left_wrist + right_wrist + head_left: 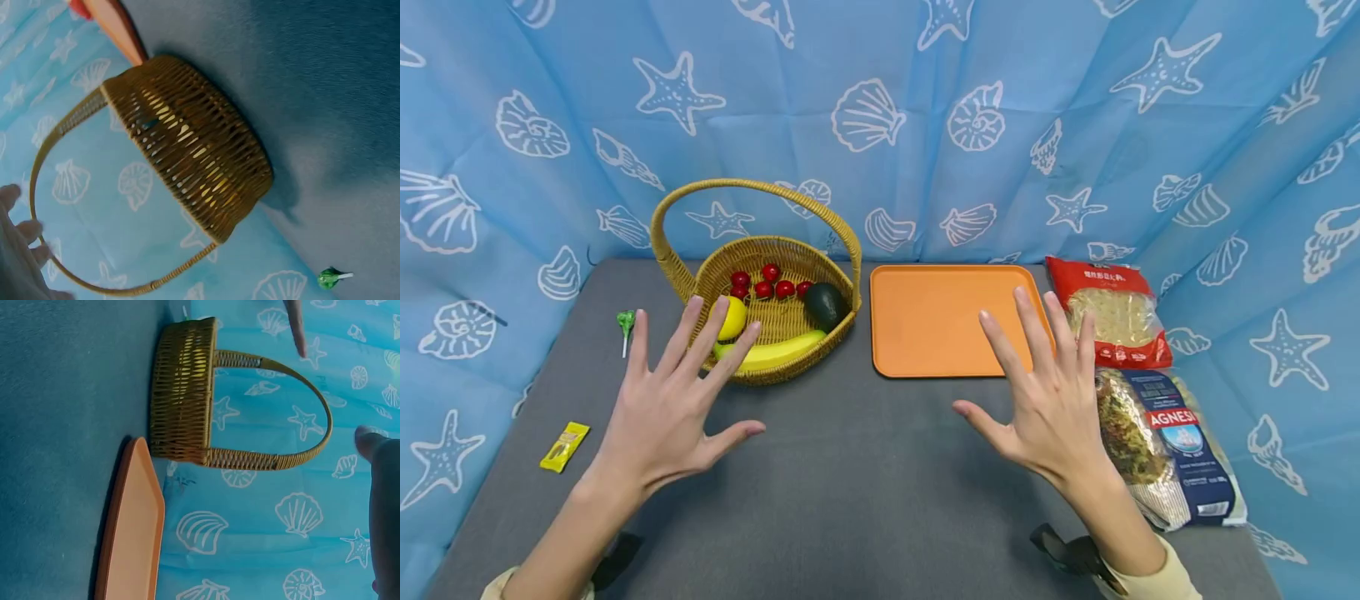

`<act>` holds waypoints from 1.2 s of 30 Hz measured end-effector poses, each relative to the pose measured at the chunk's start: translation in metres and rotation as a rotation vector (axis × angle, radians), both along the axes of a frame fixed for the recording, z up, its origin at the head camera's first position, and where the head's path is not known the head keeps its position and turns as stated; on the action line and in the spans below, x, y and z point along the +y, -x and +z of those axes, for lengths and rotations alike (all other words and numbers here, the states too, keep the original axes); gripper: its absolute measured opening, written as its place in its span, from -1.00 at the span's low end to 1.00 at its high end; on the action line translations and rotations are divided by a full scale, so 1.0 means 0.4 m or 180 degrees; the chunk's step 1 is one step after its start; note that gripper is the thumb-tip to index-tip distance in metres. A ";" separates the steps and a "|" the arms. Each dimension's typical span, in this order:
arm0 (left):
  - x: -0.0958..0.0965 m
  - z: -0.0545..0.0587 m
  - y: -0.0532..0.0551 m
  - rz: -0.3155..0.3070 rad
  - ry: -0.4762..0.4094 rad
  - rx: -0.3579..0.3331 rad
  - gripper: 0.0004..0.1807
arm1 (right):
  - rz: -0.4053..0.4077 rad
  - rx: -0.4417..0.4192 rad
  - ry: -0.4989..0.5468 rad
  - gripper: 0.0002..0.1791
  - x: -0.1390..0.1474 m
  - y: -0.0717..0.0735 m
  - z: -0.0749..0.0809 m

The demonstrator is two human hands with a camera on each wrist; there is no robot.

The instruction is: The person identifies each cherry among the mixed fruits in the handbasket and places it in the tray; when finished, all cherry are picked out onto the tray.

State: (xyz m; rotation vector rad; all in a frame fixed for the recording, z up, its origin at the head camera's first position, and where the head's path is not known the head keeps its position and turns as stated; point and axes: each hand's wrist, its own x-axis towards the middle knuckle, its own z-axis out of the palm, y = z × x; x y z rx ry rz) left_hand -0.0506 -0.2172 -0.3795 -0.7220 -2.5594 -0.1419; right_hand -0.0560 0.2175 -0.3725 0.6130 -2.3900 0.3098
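Both hands are raised over the grey table with fingers spread, holding nothing. In the head view the left hand (666,412) overlaps the near left side of a wicker basket (790,367). Inside the basket lie a yellow lemon (734,318), a banana (782,352), a dark green avocado (826,307) and several red cherries (764,289). The right hand (1054,408) is in front of an orange tray (940,325), its fingertips overlapping the tray's right part. In the left wrist view, fingers (28,231) show at the left edge, beside the basket's handle (40,156).
A red-topped bag of noodles (1116,317) lies right of the tray, with an Agnesi pasta bag (1172,442) nearer. At the left are a green lollipop (626,323) and a yellow wrapped packet (565,447). A blue shell-patterned curtain (880,117) borders the table's back and sides.
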 end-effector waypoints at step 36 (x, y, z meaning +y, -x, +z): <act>-0.131 -0.125 0.116 0.0855 -0.2339 -0.2025 -0.15 | 0.1433 -0.4096 0.2607 -0.62 -0.553 0.376 -0.051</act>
